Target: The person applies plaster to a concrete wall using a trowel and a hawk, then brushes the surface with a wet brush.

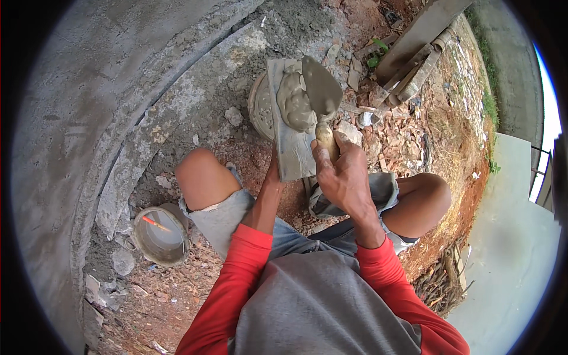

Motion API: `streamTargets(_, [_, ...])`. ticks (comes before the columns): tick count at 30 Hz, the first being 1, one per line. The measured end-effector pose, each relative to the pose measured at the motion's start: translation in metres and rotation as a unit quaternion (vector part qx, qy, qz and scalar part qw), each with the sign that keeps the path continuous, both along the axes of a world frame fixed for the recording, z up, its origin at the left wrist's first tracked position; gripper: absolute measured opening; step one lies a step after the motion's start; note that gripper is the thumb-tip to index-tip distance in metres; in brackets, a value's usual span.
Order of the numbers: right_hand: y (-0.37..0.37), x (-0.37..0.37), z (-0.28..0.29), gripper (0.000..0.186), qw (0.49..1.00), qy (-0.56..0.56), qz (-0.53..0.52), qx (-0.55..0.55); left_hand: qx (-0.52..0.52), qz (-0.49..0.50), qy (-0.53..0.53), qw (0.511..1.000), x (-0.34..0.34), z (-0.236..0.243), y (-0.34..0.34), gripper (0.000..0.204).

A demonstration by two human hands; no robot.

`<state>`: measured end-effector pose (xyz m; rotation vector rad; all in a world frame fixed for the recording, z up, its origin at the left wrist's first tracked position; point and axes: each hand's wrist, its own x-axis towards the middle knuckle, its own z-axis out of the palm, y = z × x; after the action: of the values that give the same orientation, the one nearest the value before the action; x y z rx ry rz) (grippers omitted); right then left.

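My right hand (342, 171) is wrapped round the wooden handle of a trowel (322, 89). The trowel's wide grey blade points away from me, over the right edge of a flat board (293, 155). A lump of wet mortar (293, 100) lies on the far half of that board, touching or right beside the blade. From the left and below, my left hand (274, 170) supports the board; its fingers are hidden behind it. Partly covered by the board is a round bucket (259, 112) with grey mortar in it.
Left of my knee stands a bucket (182, 251) of greyish water with an orange-handled tool (156, 223) in it. A concrete wall (65, 142) curves along the left. Boards (414, 50) lie at the far right, above dry leaves (393, 142). A bundle of sticks (441, 281) is at the lower right.
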<state>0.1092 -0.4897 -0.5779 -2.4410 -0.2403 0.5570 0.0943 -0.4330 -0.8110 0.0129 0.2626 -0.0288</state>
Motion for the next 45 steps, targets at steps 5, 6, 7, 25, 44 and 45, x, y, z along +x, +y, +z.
streamTargets(5, [-0.037,0.007,-0.004,0.029,0.988,0.048,-0.122,0.085,0.015,0.014,0.016,1.000,-0.011,0.007,0.018,0.043])
streamTargets(6, [-0.038,0.014,0.003,0.028,0.984,0.069,-0.146,0.076,0.022,0.018,0.017,0.999,-0.014,0.009,0.024,0.043])
streamTargets(7, [-0.046,0.023,-0.006,0.029,0.984,0.099,-0.140,0.053,0.025,0.023,0.020,0.999,-0.016,0.012,0.029,0.043])
streamTargets(25, [0.027,0.073,-0.117,0.052,0.609,0.482,-0.022,0.630,0.220,0.082,0.009,0.972,-0.025,0.095,0.105,0.053])
streamTargets(44, [0.140,0.252,0.008,0.040,0.465,0.367,0.089,0.800,0.595,0.276,0.256,0.709,-0.005,0.345,0.261,0.028])
streamTargets(45, [0.147,0.265,0.031,0.040,0.458,0.361,0.087,0.808,0.629,0.342,0.287,0.636,-0.016,0.389,0.281,0.029])
